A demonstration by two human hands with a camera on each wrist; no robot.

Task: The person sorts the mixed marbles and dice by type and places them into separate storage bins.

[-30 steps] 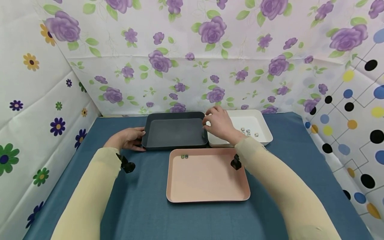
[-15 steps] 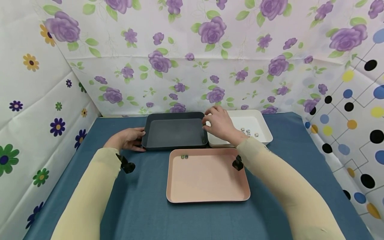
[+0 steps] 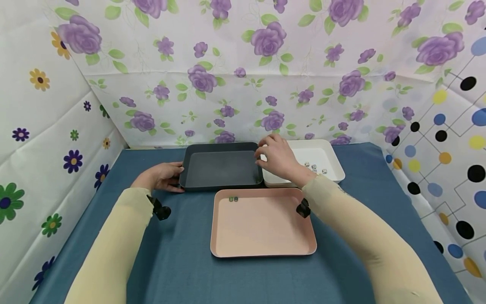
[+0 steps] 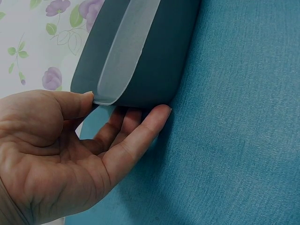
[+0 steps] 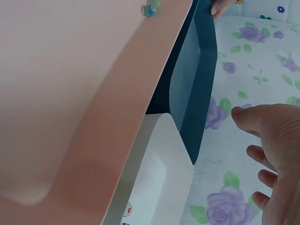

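Note:
My left hand (image 3: 161,175) holds the left end of a dark grey tray (image 3: 220,166). In the left wrist view its thumb touches the rim while the other fingers lie against the outer end wall. My right hand (image 3: 279,156) hovers where the dark tray meets a white tray (image 3: 330,158). Its fingers hang loosely curled, and nothing shows between them in the right wrist view. Inside the white tray lie several small white dice-like pieces (image 3: 314,167) with dark marks. Two glass marbles, one green (image 3: 230,199) and one blue (image 3: 236,199), sit together in a pink tray (image 3: 262,228).
The pink tray is in front of the dark and white trays, which stand side by side. A blue cloth (image 3: 178,261) covers the table. Behind hangs a flowered curtain (image 3: 243,97), with patterned sheets at both sides.
My right forearm has shifted slightly to the right and toward me, while the fingers stay over the same spot. A dark spot by the dark tray's right wall no longer shows. The left hand stays put.

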